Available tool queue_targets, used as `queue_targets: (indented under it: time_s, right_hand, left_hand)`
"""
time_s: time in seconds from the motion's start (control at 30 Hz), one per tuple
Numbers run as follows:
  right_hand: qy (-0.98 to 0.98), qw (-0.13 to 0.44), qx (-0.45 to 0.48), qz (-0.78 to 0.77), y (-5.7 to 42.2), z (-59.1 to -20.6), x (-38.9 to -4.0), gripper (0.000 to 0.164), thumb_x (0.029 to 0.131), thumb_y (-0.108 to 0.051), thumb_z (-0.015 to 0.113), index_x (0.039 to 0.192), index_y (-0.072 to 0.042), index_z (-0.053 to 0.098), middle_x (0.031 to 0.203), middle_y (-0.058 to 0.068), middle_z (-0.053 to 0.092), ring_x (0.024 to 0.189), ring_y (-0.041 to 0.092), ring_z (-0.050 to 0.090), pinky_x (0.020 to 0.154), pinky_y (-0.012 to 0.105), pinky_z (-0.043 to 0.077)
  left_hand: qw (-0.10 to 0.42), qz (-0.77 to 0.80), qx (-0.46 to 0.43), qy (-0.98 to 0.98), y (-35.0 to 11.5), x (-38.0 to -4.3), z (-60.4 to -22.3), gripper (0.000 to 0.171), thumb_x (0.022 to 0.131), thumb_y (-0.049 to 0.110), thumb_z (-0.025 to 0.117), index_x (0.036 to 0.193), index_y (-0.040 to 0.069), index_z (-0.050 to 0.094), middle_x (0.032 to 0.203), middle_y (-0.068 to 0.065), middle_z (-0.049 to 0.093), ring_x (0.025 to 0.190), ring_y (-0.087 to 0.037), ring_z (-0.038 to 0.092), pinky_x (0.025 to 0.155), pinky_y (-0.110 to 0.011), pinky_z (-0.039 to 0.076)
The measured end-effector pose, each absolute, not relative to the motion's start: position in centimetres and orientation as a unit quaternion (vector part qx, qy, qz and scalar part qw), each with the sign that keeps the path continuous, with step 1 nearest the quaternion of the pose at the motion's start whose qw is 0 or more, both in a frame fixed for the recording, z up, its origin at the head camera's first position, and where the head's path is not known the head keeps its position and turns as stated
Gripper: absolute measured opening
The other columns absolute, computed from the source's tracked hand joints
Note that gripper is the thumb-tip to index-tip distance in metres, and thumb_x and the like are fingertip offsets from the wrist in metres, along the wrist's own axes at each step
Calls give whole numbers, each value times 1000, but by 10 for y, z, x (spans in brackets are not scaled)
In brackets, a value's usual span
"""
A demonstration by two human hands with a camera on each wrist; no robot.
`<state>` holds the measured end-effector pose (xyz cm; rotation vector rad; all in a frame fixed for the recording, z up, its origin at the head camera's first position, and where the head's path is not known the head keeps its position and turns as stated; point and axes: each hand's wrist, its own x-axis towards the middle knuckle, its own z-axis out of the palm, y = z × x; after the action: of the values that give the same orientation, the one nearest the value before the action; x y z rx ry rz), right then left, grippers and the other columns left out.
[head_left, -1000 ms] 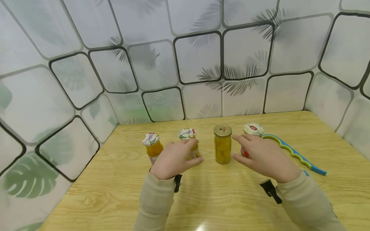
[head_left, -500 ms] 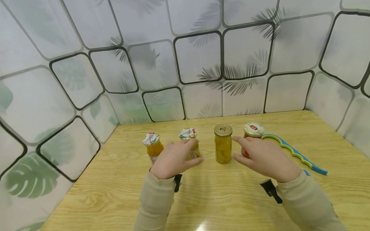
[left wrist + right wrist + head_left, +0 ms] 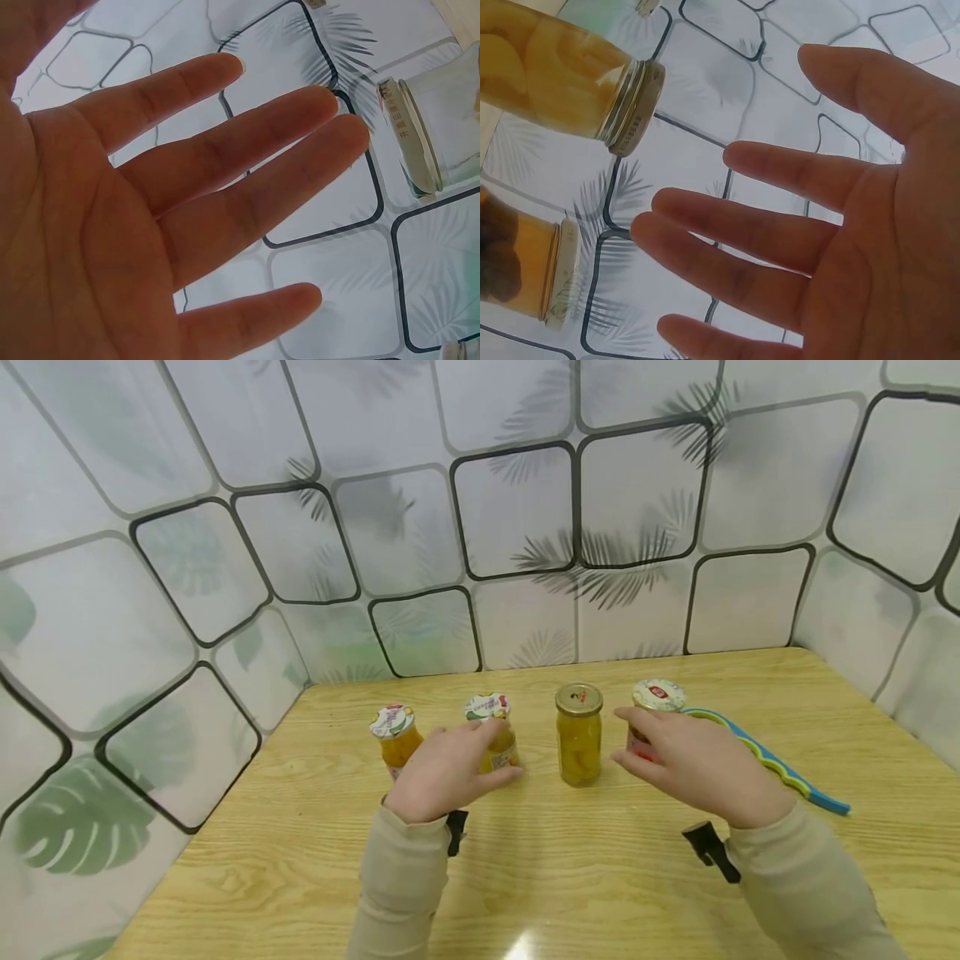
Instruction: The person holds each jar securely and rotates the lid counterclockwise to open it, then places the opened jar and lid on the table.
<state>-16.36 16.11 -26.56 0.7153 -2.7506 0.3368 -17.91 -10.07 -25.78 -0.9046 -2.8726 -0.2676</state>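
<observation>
My left hand (image 3: 450, 772) holds nothing, its fingers spread over the table. It partly covers a jar with a printed lid (image 3: 487, 706) and overlaps the lower part of an orange-filled jar (image 3: 401, 745). My right hand (image 3: 697, 768), also holding nothing, reaches beside a tall jar of yellow fruit (image 3: 579, 747) with a gold lid. A white-lidded jar (image 3: 658, 695) stands just behind the right fingers, which hide much of its body. In the right wrist view, dark round fruit shows inside that jar (image 3: 517, 259), and the straight fingers are apart from both jars.
On the right of the wooden table (image 3: 570, 877) lies a blue strip with a wavy yellow-green inner edge (image 3: 795, 772), partly behind my right hand. A patterned curtain-like wall (image 3: 517, 518) encloses the back and sides. Dark straps (image 3: 708, 852) sit at the wrists.
My right hand has shifted slightly right, widening the gap to the tall jar. My left hand has drawn a little to the left. All the jars have stayed in place.
</observation>
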Motion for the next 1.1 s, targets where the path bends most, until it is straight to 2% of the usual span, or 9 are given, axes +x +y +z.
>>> queue_targets:
  time_s: [0.1, 0.23, 0.33, 0.43, 0.53, 0.63, 0.8, 0.97, 1.1]
  right_hand:
    - [-953, 131, 243, 128, 165, -264, -165, 46, 85, -30, 57, 118, 0, 50, 70, -7, 49, 57, 6, 43, 53, 27, 40]
    - [-960, 100, 224, 138, 171, -261, -165, 55, 87, -38, 53, 124, 1, 45, 95, 9, 60, 77, 20, 57, 66, 40, 46]
    - [-965, 84, 208, 136, 176, -259, -165, 64, 87, -50, 46, 128, -2, 42, 111, 21, 55, 92, 32, 56, 70, 47, 45]
    - [-969, 77, 193, 131, 181, -258, -165, 72, 84, -58, 41, 132, -3, 38, 121, 25, 48, 100, 38, 52, 72, 51, 44]
    - [-972, 81, 182, 128, 186, -257, -166, 72, 85, -56, 44, 133, -3, 36, 124, 25, 45, 102, 40, 50, 74, 53, 43]
    - [-971, 88, 178, 129, 191, -257, -167, 66, 86, -50, 47, 132, -3, 37, 121, 25, 48, 102, 40, 49, 76, 54, 41]
    - [-972, 91, 173, 132, 197, -257, -169, 63, 88, -50, 44, 130, -3, 39, 118, 24, 50, 101, 41, 50, 77, 55, 40]
    - [-974, 88, 163, 129, 201, -257, -170, 68, 87, -54, 39, 130, -1, 37, 117, 25, 51, 101, 41, 50, 76, 55, 41]
    - [-975, 91, 153, 130, 204, -258, -173, 65, 88, -49, 44, 130, 0, 37, 114, 25, 53, 99, 40, 52, 75, 54, 41]
  left_hand:
    - [57, -93, -297, -948, -103, -181, -258, 45, 84, 43, 56, 116, 13, 50, 96, 0, 60, 63, -12, 55, 69, -36, 46]
    - [53, -102, -286, -951, -107, -183, -258, 46, 84, 42, 56, 118, 12, 49, 99, -3, 59, 68, -15, 57, 62, -30, 46]
    - [49, -113, -273, -954, -109, -184, -258, 51, 84, 42, 56, 124, 13, 47, 108, -6, 57, 78, -19, 59, 66, -32, 47]
    - [51, -121, -266, -955, -113, -186, -258, 52, 83, 42, 57, 125, 12, 46, 114, -7, 56, 86, -21, 59, 71, -34, 47]
    - [59, -121, -259, -957, -116, -188, -258, 54, 83, 43, 58, 125, 10, 46, 116, -8, 55, 91, -22, 58, 75, -36, 47]
    - [64, -129, -253, -957, -120, -190, -258, 54, 83, 40, 58, 125, 9, 46, 115, -8, 56, 92, -21, 57, 75, -35, 47]
    - [62, -154, -243, -956, -127, -194, -258, 51, 84, 36, 59, 124, 7, 46, 110, -7, 58, 94, -20, 56, 73, -35, 47]
    - [55, -174, -226, -957, -134, -197, -258, 53, 85, 35, 57, 128, 8, 44, 117, -8, 54, 101, -23, 53, 79, -39, 45]
    - [49, -185, -210, -959, -140, -199, -258, 51, 86, 36, 55, 129, 10, 43, 121, -9, 52, 105, -25, 51, 83, -41, 43]
